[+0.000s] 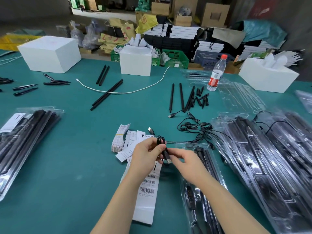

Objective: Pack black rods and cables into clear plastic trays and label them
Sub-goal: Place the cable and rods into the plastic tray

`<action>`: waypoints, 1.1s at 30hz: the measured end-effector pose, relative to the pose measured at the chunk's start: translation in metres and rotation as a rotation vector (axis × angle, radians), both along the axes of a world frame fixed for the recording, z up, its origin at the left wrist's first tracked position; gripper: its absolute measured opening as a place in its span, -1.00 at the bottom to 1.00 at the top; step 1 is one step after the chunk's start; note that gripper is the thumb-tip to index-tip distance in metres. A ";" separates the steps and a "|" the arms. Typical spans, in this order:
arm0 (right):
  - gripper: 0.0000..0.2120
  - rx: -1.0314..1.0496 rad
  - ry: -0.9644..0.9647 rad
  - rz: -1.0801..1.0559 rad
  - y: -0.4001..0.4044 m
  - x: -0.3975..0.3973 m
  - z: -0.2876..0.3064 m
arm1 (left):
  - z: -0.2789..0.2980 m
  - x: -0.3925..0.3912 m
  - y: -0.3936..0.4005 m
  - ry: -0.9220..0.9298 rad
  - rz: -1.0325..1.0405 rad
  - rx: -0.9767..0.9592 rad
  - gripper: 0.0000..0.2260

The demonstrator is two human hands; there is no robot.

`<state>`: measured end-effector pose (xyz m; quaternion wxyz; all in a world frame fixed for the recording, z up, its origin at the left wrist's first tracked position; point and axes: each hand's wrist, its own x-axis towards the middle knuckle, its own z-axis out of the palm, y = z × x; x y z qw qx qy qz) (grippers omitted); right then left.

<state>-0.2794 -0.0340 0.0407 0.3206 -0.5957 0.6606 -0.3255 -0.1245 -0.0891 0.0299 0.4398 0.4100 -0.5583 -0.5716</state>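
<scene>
Green table (76, 157) in a cluttered storeroom, boxes stacked at the back. Left hand (146, 155) grips a coiled black cable (161, 141), fingers curled round the bundle; right hand (184, 160) pinches its USB plug (168, 158) just below the coil. Under both hands lie barcode labels (148, 184). Right of the grip sits an open clear tray (205, 176) with black parts inside, packed trays (270, 159) beyond. Loose cables (194, 127) and black rods (181, 97) lie further out; water bottle (217, 73) behind them.
</scene>
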 end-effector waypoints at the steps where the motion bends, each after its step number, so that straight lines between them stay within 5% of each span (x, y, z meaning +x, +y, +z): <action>1: -0.68 0.003 0.001 -0.005 0.001 0.000 0.000 | 0.000 -0.001 0.001 0.008 -0.001 0.000 -0.93; 11: -0.70 0.065 -0.214 0.139 0.009 0.001 -0.001 | 0.003 -0.005 0.004 0.002 0.020 0.003 -0.82; 16: -0.78 0.120 -0.046 0.190 0.006 0.000 0.000 | 0.001 0.001 0.001 -0.079 -0.030 -0.131 -0.55; 27: -0.80 0.102 -0.083 0.078 -0.005 -0.007 0.005 | 0.003 0.009 0.006 -0.168 -0.021 -0.161 -0.79; 33: -0.80 0.069 -0.109 0.062 0.001 -0.006 -0.012 | 0.008 0.020 0.010 -0.635 -0.071 -0.354 -0.96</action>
